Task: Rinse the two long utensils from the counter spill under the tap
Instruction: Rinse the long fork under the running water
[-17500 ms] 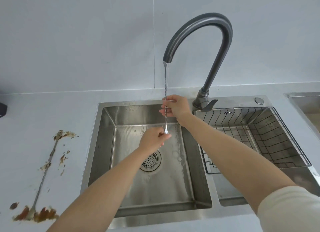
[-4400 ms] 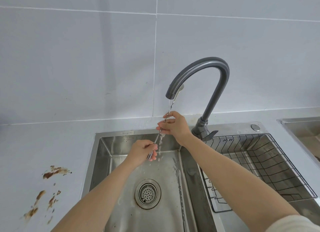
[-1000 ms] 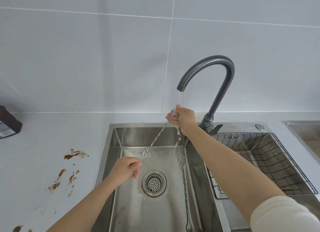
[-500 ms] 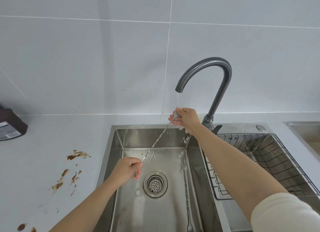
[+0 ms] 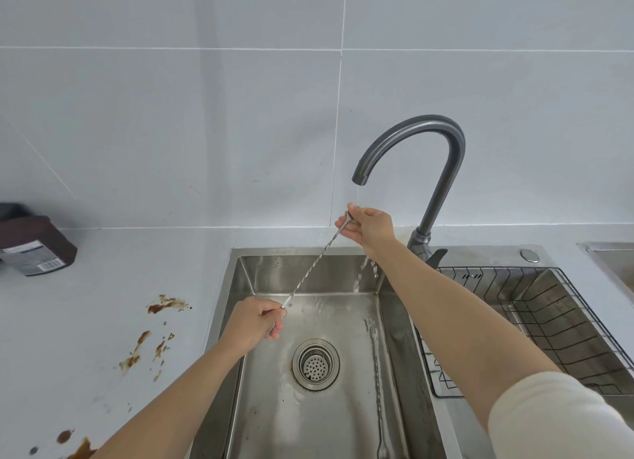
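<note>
Sink, tap at its 1 o'clock corner running a thin stream. Second rinse appears in hand, since a loose stirrer lies on the basin floor at 3 o'clock of the drain. Right hand pinches the top end under the spout and left hand curls round the lower end, so the held stirrer slants from 7 to 1 o'clock above the basin. Next, probably: draw the shaft through the stream end to end, pinch kept firm because thin wet metal slips.
</note>
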